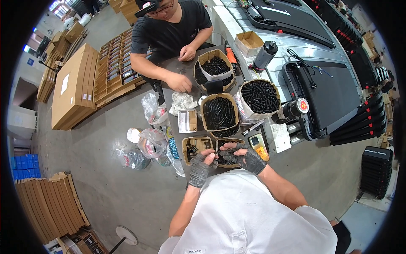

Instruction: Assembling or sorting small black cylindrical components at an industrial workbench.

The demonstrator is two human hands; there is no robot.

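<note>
Close in front of me, both hands wear grey fingerless wraps and meet over a small open carton (229, 165) of black parts. The thumb and fingers of my left hand (200, 168) are pinched together on a small dark piece (216, 155), too small to make out fully. From the right, my right hand (250, 160) closes its fingertips on the same piece. Beside my left hand stands a shallow carton (185, 149) with loose black bolt-like pieces. Beyond them a larger carton (204, 111) is full of short black cylindrical parts.
Another full carton (243, 111) stands right of it, with nested ones (198, 84) farther back. A phone (259, 146) lies right of my hands. A white box (184, 121) and a rag (182, 103) lie left. Across the table sits a co-worker (169, 42). Treadmill-like machines (321, 93) line the right.
</note>
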